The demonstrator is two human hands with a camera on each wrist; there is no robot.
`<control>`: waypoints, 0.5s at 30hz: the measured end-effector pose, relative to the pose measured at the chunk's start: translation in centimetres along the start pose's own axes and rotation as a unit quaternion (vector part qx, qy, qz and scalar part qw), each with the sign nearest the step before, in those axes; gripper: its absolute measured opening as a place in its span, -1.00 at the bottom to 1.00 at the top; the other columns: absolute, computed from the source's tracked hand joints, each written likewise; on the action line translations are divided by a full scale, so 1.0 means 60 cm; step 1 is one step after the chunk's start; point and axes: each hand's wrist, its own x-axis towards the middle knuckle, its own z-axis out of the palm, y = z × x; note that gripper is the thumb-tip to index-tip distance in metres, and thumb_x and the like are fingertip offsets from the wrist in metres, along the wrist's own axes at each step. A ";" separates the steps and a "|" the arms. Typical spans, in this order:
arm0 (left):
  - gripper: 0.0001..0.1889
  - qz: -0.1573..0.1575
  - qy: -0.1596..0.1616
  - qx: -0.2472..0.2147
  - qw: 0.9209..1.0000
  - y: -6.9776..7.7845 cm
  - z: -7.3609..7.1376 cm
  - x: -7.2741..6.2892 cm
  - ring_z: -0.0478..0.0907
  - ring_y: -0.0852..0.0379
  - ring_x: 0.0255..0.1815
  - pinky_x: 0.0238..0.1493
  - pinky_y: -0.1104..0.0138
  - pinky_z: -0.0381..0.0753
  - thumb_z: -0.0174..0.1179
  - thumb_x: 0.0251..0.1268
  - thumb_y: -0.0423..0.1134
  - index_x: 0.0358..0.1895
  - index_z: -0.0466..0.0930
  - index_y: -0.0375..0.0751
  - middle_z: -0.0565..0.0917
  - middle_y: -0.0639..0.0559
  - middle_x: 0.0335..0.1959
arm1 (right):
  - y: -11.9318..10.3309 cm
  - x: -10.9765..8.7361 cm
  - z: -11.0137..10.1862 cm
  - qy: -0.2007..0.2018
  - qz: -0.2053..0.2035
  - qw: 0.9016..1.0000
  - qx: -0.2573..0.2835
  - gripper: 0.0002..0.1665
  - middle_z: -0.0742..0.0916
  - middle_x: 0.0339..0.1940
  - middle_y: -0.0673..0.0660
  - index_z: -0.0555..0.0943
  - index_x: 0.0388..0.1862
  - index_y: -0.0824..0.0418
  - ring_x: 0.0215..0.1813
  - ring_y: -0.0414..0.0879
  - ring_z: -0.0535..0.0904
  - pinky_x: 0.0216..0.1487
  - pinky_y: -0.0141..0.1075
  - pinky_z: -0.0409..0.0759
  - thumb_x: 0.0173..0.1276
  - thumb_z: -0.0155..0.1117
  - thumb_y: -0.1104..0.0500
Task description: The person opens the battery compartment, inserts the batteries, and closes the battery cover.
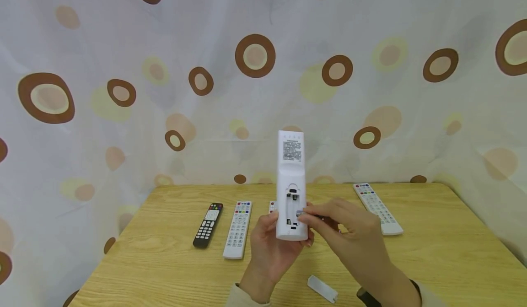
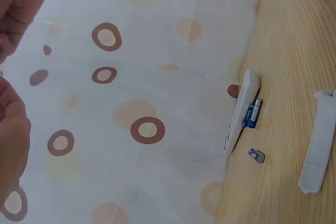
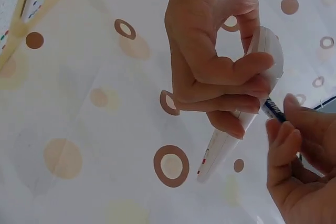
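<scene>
My left hand [image 1: 265, 240] grips a white remote control [image 1: 291, 174] upright, its back turned toward me and its battery compartment uncovered. Metal contacts show inside the compartment. Between thumb and fingertips my right hand [image 1: 352, 231] pinches a small dark blue battery [image 3: 274, 109], one end right at the compartment's opening. In the right wrist view the left fingers wrap around the remote's sides. The loose white battery cover [image 1: 322, 289] lies on the table below the hands.
On the wooden table [image 1: 164, 270], a black remote [image 1: 207, 225] and a white remote [image 1: 237, 229] lie left. Another white remote [image 1: 378, 208] lies right. Batteries [image 2: 255, 114] rest beside a remote [image 2: 243, 109], with a separate battery [image 2: 256, 155] nearby. A patterned curtain [image 1: 263, 105] hangs behind.
</scene>
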 end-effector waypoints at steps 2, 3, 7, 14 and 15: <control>-0.48 -0.003 0.004 0.004 1.000 -0.001 0.001 -0.001 0.51 0.17 -0.14 -0.14 0.42 0.50 -0.16 0.36 -0.06 0.35 0.21 -0.15 0.49 0.00 0.02 | -0.002 0.003 0.002 -0.012 -0.018 0.998 -0.050 -0.85 0.72 -0.38 -0.01 0.71 -0.31 0.16 -0.47 -0.31 0.48 -0.45 -0.58 0.44 0.30 0.33 0.10; -0.49 -0.004 0.007 0.005 1.000 -0.002 0.001 -0.001 0.50 0.17 -0.14 -0.14 0.42 0.50 -0.17 0.37 -0.07 0.34 0.22 -0.15 0.50 0.01 0.01 | -0.004 0.004 0.002 -0.023 -0.026 0.996 -0.084 -0.73 0.70 -0.38 -0.02 0.69 -0.31 0.17 -0.44 -0.29 0.50 -0.42 -0.57 0.46 0.37 0.22 0.01; -0.51 -0.009 0.013 0.007 1.000 -0.004 0.000 0.000 0.51 0.15 -0.16 -0.15 0.42 0.50 -0.19 0.37 -0.07 0.31 0.25 -0.14 0.52 0.00 -0.03 | -0.011 0.009 0.000 -0.079 -0.078 0.972 -0.209 -0.92 0.66 -0.37 0.00 0.63 -0.23 0.25 -0.33 -0.15 0.54 -0.33 -0.39 0.55 0.33 0.28 0.25; -0.53 -0.001 0.022 0.008 1.000 -0.002 -0.002 0.001 0.53 0.13 -0.19 -0.18 0.41 0.51 -0.18 0.37 -0.05 0.29 0.29 -0.12 0.55 -0.02 -0.08 | -0.010 0.022 -0.006 -0.107 -0.035 0.985 -0.133 -0.34 0.65 -0.25 0.03 0.58 0.03 0.24 -0.32 -0.20 0.54 -0.31 -0.50 0.53 -0.08 0.35 0.65; -0.53 -0.001 0.023 0.008 1.000 -0.002 -0.002 0.001 0.53 0.13 -0.19 -0.18 0.41 0.51 -0.18 0.37 -0.05 0.29 0.29 -0.12 0.55 -0.02 -0.08 | -0.008 0.025 -0.006 -0.094 -0.015 0.990 -0.100 -0.41 0.67 -0.24 0.04 0.59 0.01 0.25 -0.32 -0.20 0.58 -0.29 -0.52 0.55 -0.03 0.36 0.61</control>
